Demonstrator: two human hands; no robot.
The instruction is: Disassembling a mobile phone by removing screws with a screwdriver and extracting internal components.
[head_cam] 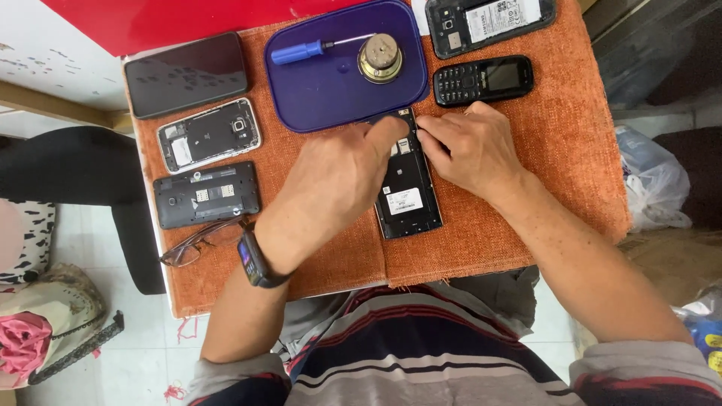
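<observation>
A black phone with its back cover off (408, 197) lies face down in the middle of the orange cloth (571, 150). My left hand (342, 177) rests on its left side, thumb pressing near the phone's upper end. My right hand (470, 146) touches the same upper end with its fingertips. Whether either hand pinches a small part there is hidden by the fingers. A black band sits on my left wrist (254, 262).
A blue tray (316, 90) holds a blue-handled screwdriver (304, 51) and a round brass part (380, 58). A small black keypad phone (483, 79), an opened phone (489, 22), three more phones (207, 135) and eyeglasses (197, 244) lie on the cloth.
</observation>
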